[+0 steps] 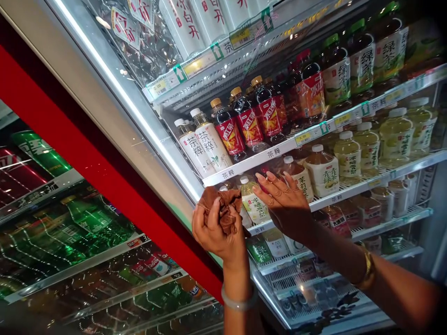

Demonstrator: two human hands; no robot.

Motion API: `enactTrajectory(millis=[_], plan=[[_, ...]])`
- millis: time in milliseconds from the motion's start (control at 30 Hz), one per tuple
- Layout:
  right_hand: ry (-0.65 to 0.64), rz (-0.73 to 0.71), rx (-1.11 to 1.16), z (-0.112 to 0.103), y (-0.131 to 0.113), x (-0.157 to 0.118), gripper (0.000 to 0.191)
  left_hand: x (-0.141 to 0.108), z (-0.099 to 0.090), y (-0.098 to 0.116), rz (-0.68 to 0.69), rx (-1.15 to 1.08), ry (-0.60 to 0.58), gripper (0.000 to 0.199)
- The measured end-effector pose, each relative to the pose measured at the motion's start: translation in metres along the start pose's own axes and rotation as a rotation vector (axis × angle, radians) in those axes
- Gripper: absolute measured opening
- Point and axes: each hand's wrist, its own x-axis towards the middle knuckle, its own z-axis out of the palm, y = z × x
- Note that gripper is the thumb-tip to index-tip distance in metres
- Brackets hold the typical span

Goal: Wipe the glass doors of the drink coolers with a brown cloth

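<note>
A crumpled brown cloth (226, 209) is bunched in my left hand (218, 232), whose fingers wrap round it beside the edge of a lit drinks cooler. A pale bangle circles that wrist. To its right, my right hand (282, 200) is raised with its fingers stretched out and holds nothing; a gold-coloured bracelet (366, 267) is on that forearm. Beyond the hands are a bottle with a pale label (254, 202) and a white shelf edge (244, 168). Whether either hand touches the cooler's front cannot be made out.
Cooler shelves hold white-labelled bottles (213, 146), red-labelled bottles (249, 123) and green-capped bottles (337, 77). A red frame strip (115, 186) runs diagonally at the left. Past it, a second cooler holds green bottles (87, 216). Reflections show on the cooler fronts.
</note>
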Motion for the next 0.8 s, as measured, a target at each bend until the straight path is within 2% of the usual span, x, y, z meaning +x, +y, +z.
enactTrajectory(millis=[67, 167, 233, 300, 333, 433, 500, 600, 667, 733, 800], plan=[[0.0, 0.005, 0.003, 0.0, 0.001, 0.0, 0.045, -0.022, -0.001, 0.012, -0.024, -0.042, -0.032, 0.049], [0.009, 0.0, 0.011, 0.0, 0.002, -0.002, 0.038, -0.052, -0.004, 0.035, -0.015, -0.191, -0.178, 0.038], [-0.004, -0.007, 0.032, -0.001, 0.003, -0.003, 0.038, -0.049, -0.005, 0.039, 0.054, -0.222, -0.249, 0.032], [-0.022, -0.019, 0.053, -0.003, 0.005, -0.003, 0.042, -0.028, -0.004, 0.031, 0.083, -0.145, -0.222, 0.031], [-0.035, -0.023, 0.061, -0.005, 0.006, -0.002, 0.044, -0.014, -0.003, 0.025, 0.064, -0.089, -0.173, 0.032], [-0.082, -0.033, 0.112, -0.012, 0.012, 0.001, 0.041, 0.01, 0.004, 0.018, -0.156, 0.031, 0.036, 0.041], [-0.097, -0.041, 0.164, -0.018, 0.02, 0.002, 0.037, 0.0, 0.009, 0.029, -0.185, 0.052, 0.059, 0.041], [-0.095, -0.057, 0.211, -0.028, 0.037, -0.001, 0.03, -0.04, 0.014, 0.06, -0.038, -0.02, -0.087, 0.037], [-0.106, -0.056, 0.203, -0.034, 0.049, -0.004, 0.027, -0.057, 0.014, 0.074, 0.048, -0.098, -0.177, 0.035], [-0.102, -0.044, 0.175, -0.039, 0.061, -0.007, 0.026, -0.055, 0.014, 0.075, 0.089, -0.117, -0.205, 0.034], [-0.064, 0.003, 0.141, -0.043, 0.074, -0.01, 0.027, -0.038, 0.015, 0.068, 0.056, -0.073, -0.163, 0.037]])
